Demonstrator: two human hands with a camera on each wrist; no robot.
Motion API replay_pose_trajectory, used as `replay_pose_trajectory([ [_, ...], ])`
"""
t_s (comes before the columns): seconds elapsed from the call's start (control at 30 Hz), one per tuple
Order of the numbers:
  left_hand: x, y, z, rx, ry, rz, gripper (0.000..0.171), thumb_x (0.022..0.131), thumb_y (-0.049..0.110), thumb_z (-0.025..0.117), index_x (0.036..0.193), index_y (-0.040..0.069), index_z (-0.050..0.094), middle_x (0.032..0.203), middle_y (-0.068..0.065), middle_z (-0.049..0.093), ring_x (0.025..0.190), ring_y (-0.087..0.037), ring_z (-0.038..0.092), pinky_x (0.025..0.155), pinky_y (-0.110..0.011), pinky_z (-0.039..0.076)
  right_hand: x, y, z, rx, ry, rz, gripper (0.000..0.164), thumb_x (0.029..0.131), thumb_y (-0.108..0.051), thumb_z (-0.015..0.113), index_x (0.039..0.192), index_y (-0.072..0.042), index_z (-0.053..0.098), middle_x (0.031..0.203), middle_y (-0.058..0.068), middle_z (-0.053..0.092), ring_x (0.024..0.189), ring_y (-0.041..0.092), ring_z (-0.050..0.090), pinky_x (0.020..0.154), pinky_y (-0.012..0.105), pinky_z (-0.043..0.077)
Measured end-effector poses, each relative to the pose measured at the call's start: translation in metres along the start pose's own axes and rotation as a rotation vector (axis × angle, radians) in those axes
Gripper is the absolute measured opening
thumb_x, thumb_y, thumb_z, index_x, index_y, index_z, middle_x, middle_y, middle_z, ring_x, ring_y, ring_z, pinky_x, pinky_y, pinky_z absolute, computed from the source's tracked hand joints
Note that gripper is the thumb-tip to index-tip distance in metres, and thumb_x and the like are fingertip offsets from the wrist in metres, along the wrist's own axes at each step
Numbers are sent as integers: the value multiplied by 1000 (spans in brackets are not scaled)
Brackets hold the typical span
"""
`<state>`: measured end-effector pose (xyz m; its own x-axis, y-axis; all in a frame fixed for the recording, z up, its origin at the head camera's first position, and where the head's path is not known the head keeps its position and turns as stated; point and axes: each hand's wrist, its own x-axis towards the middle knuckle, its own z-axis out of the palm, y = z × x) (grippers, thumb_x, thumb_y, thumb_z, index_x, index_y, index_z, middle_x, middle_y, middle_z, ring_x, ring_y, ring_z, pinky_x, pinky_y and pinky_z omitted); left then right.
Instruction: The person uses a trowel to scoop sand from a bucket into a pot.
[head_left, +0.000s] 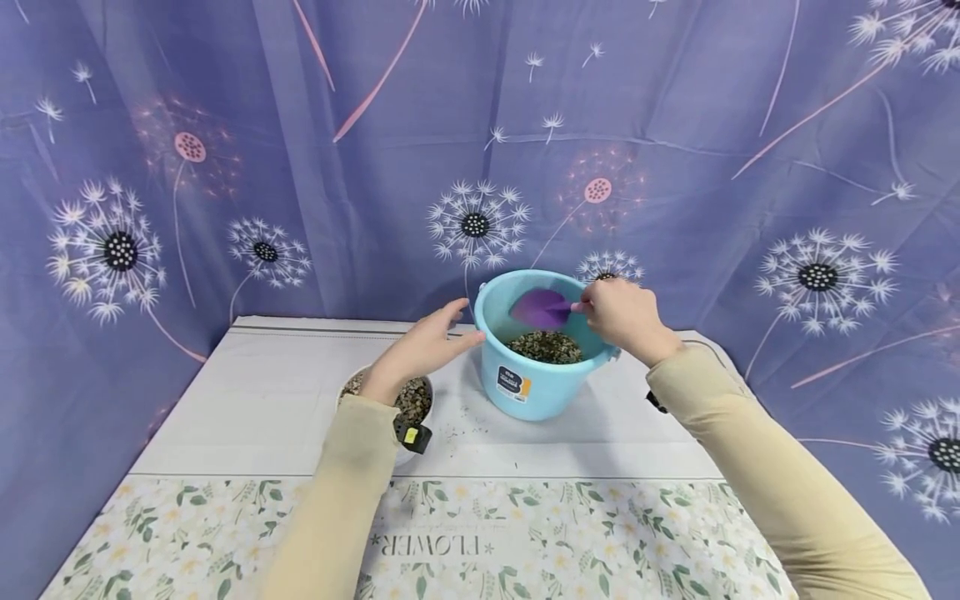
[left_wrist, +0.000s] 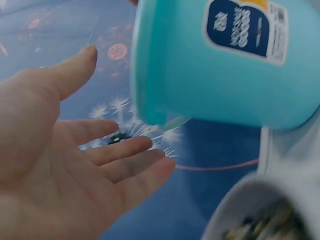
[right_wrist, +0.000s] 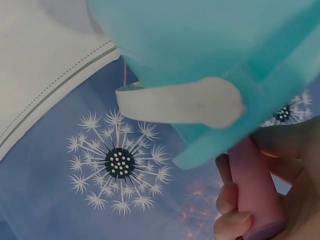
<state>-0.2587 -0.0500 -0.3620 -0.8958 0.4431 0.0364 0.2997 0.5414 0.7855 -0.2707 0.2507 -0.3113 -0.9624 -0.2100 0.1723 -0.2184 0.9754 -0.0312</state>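
Observation:
My right hand [head_left: 624,315] grips the pink handle [right_wrist: 254,192] of a small purple trowel [head_left: 542,309], its fingers wrapped round it. The purple blade is inside the light blue bucket [head_left: 534,387], over a grainy soil mix [head_left: 546,347] at the bottom. My left hand [head_left: 423,346] is beside the bucket's left rim, thumb and fingers spread and holding nothing. In the left wrist view its palm and straight fingers [left_wrist: 135,167] show near the bucket wall. Below my left wrist stands a white pot [left_wrist: 225,212] filled with the same kind of mix, partly hidden by the hand and sleeve.
A white cloth with a floral front band covers the table [head_left: 247,400]. Crumbs of soil [head_left: 467,427] lie between pot and bucket. A grey bucket handle [right_wrist: 170,105] hangs at the bucket's right side. Behind everything hangs a blue dandelion-print curtain [head_left: 390,225].

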Motion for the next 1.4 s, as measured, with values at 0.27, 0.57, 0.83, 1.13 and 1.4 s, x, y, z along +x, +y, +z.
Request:
replay_pose_trajectory([
  [0.27, 15, -8, 22, -166, 66, -38, 75, 96, 45, 60, 155, 13, 26, 147, -13, 44, 131, -30, 45, 106, -50, 39, 16, -12, 18, -71, -35, -19, 20, 94, -27, 67, 80, -12, 70, 78, 10, 64, 71, 32, 61, 53, 52, 51],
  [0.57, 19, -10, 36, -294, 117, -56, 73, 97, 43, 60, 155, 16, 26, 145, -10, 45, 129, -25, 48, 103, -44, 44, 27, -27, 40, -291, -17, -104, 14, 92, -14, 63, 83, -7, 72, 89, 17, 67, 87, 37, 59, 66, 57, 53],
  [0.83, 18, -7, 37, -314, 123, -68, 73, 98, 40, 59, 156, 17, 22, 145, -11, 45, 127, -25, 49, 103, -45, 45, 29, -38, 44, -239, -65, -173, 17, 92, -16, 66, 76, -9, 68, 81, 12, 65, 80, 33, 62, 62, 51, 56],
  [1.13, 20, -5, 40, -316, 126, -60, 72, 97, 41, 60, 155, 16, 25, 144, -11, 46, 126, -25, 51, 102, -42, 46, 24, -24, 23, -57, -272, -265, 16, 90, -28, 73, 84, -13, 75, 77, 0, 69, 73, 22, 65, 71, 44, 56],
  [1.4, 20, -5, 42, -322, 128, -64, 73, 98, 37, 60, 156, 13, 23, 143, -13, 46, 125, -25, 52, 100, -41, 48, 20, 1, -5, 282, -563, -215, 25, 93, -30, 69, 100, -8, 76, 87, 1, 71, 78, 17, 65, 70, 34, 56],
])
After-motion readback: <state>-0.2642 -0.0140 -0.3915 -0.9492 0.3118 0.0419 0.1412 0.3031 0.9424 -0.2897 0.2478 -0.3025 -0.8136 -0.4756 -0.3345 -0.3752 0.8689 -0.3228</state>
